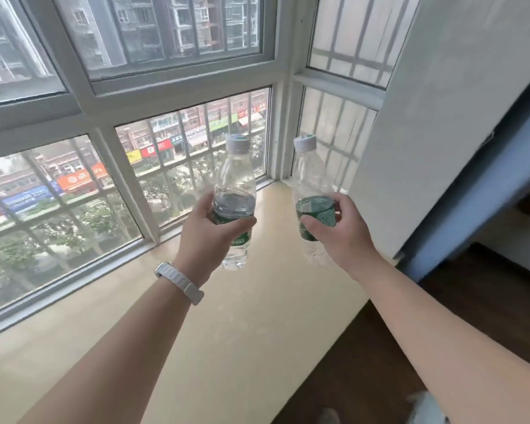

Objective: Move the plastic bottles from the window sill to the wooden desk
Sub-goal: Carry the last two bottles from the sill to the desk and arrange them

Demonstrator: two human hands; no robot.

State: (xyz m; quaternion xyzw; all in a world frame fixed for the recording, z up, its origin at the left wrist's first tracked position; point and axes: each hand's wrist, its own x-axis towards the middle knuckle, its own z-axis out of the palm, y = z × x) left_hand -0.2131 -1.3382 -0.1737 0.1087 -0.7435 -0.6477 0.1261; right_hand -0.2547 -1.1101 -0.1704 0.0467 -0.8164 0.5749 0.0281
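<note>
Holding a bottle in each hand here, both up off the window sill [257, 301] around the middle of the frame. The left hand [207, 232] is wrapped around the left bottle [234, 191] at its green label, thumb across the front and fingers round the back. That one's clear plastic with a white cap and has water in it, with the waterline sitting about level with the top of the label, so somewhere around half full. It's close to upright, tipped just a bit.

The right hand [338, 229] is closed around the right bottle [314, 191], also at the green label band, with the thumb on the near side. Same kind of bottle, clear with a white cap. The upper part looks empty, and I honestly can't tell if there's any water lower down because the label and hand cover it. It leans slightly to the left at the top.

There's a white watch band [179, 283] on the left wrist. The sill is a pale cream slab running from lower left up to the corner by the white wall [441, 117], with the barred window [135, 117] behind both bottles. Dark wood floor [380, 362] shows at lower right.
</note>
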